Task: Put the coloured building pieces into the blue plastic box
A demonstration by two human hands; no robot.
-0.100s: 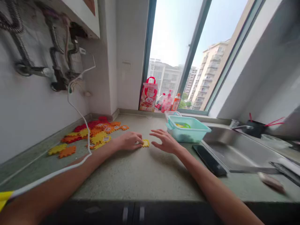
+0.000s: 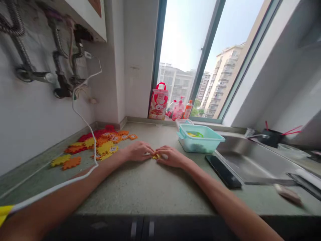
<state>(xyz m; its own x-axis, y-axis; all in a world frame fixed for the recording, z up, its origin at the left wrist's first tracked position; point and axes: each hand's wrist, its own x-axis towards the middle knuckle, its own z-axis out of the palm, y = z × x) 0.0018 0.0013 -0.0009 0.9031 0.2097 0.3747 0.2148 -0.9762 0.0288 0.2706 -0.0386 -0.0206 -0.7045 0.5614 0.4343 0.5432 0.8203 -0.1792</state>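
Counter: speckled grey-green stone (image 2: 150, 190)
Pile: red, orange and yellow toothed flat pieces (image 2: 105, 146), left of both hands
Tub: pale teal rectangular plastic (image 2: 200, 146)
Hands: left hand (image 2: 139, 151), right hand (image 2: 172, 156), fingertips pinching opposite sides
Piece: small yellow toothed flat one (image 2: 155, 156), directly between, equally near; long axis hidden

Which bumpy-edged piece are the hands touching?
The small yellow bumpy-edged piece between the left hand and the right hand. Fingers partly cover it, and it lies apart from the red, orange and yellow pieces on the left.
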